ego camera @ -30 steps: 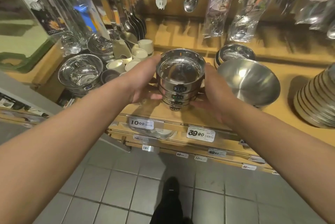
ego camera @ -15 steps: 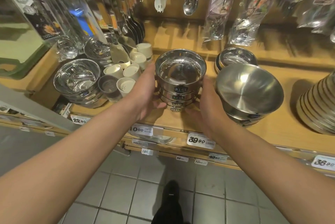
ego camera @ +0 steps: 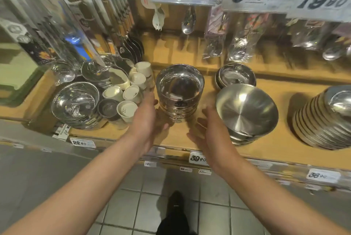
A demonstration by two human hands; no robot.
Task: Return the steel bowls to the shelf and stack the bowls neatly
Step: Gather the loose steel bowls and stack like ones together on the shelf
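Nested shiny steel bowls (ego camera: 179,92) stand stacked mid-shelf near the wooden shelf's (ego camera: 281,145) front edge; left hand (ego camera: 147,120) and right hand (ego camera: 210,130) are released, fingers straight; placing looks done.

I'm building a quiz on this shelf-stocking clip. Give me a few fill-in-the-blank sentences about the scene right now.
1. The bowl stack stands on the wooden ____.
2. The right hand has its fingers ____ and is clear of the stack.
3. The cups sit to the ____ of the stack.
4. The price tag below the right hand reads ____.

Missing words: shelf; open; left; 39.90
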